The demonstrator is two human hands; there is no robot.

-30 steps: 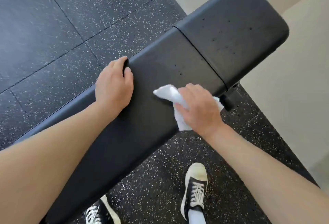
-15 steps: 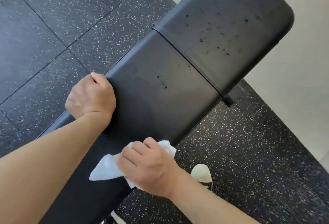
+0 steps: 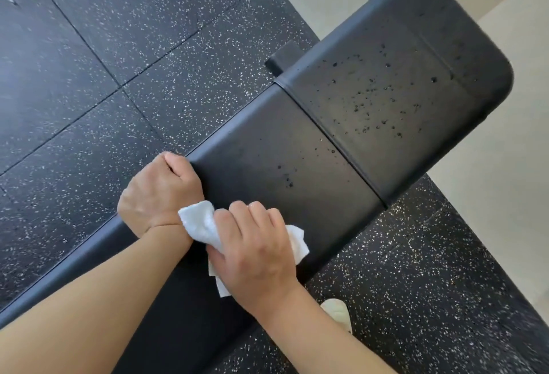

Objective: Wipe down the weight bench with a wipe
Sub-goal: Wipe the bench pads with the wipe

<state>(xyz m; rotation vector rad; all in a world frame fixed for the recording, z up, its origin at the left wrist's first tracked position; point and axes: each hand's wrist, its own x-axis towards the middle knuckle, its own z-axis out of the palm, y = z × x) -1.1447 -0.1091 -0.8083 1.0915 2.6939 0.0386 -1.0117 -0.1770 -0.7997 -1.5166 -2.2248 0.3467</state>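
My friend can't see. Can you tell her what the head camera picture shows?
A person's right hand presses a white wipe on a black weight bench, while the left hand grips the bench's far edge. Small droplets dot the far pad.

No text, label, brand, number or sign can be read anywhere. None is seen on the black padded weight bench [image 3: 297, 171], on the crumpled white wipe [image 3: 199, 222], on the black speckled rubber floor [image 3: 104, 61], or on the pale shoe toe [image 3: 337, 312] at the lower edge.
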